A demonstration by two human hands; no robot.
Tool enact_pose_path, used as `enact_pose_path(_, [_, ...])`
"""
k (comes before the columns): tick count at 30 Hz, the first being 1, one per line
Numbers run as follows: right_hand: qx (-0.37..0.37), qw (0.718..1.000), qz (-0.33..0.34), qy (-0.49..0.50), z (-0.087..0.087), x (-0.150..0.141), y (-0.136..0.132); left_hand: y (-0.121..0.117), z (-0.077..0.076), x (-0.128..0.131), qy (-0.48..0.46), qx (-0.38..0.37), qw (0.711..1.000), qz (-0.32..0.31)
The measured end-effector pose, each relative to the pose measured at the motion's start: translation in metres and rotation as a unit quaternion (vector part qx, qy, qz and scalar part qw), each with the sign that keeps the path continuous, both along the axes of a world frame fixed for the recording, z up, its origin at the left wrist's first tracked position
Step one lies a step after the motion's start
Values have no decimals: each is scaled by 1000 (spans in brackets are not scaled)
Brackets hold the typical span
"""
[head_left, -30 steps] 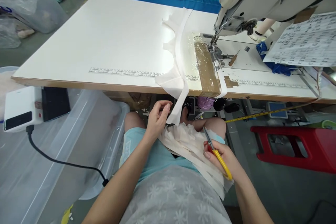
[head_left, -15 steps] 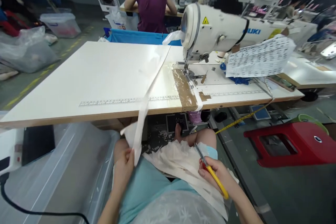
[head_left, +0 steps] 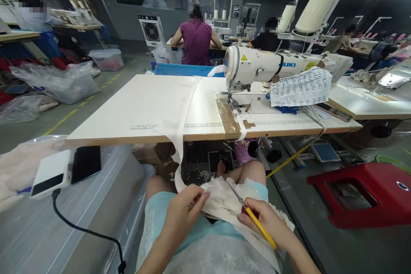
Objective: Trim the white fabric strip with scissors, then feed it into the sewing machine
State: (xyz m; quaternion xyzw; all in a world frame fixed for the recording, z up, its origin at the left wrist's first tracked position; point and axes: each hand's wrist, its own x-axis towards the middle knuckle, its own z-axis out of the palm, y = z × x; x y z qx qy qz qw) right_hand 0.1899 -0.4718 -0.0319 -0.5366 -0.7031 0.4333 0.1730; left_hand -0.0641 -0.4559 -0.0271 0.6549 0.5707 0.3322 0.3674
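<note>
My left hand point(head_left: 186, 209) is closed, thumb and fingertips pinched on thin white fabric over my lap. A long white fabric strip point(head_left: 180, 137) runs across the table, drops over its front edge and curves down behind that hand. In my right hand point(head_left: 268, 222) are scissors point(head_left: 259, 226) with a yellow handle, their blades nearly together and pointing up and left. More cream-white fabric point(head_left: 221, 205) lies bunched on my lap, under the blades. The fabric's edge at my left fingertips is too small to make out.
A sewing machine point(head_left: 257, 66) stands on the white table point(head_left: 112, 102), a paper sheet point(head_left: 300, 87) hanging on it. At left, a clear plastic bin point(head_left: 96, 197) carries a power bank point(head_left: 53, 173) and phone point(head_left: 86, 163). A red stool point(head_left: 362, 180) stands right; a person point(head_left: 196, 43) sits ahead.
My left hand has moved right, toward the scissors, and the strip now hangs in a curve. The right hand keeps the scissors over my lap. The head view has tilted up.
</note>
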Motion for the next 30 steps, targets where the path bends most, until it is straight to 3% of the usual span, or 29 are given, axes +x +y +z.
enact_pose_path(2, [7, 1000, 24, -7, 3, -2, -1, -2, 8, 0, -7, 53, 999, 10])
enact_pose_path(4, [21, 999, 42, -16, 8, -6, 1, -6, 13, -2, -46, 41, 998, 7])
enact_pose_path(6, [27, 997, 65, -16, 13, -10, 6, -11, 17, -5, -106, -38, 993, -18])
enact_pose_path(10, [14, 992, 122, -18, 20, -14, 18, -18, 18, -9, -227, -176, 955, -78])
enact_pose_path(19, [-22, 965, 255, -51, 19, -26, 49, -18, 5, -14, -322, -227, 918, -43])
enact_pose_path(26, [-5, 950, 298, -98, 11, -37, 71, -8, -8, -19, -351, -302, 887, 3])
enact_pose_path(30, [34, 946, 280, -156, 9, -36, 78, 5, -17, -19, -353, -332, 874, 4])
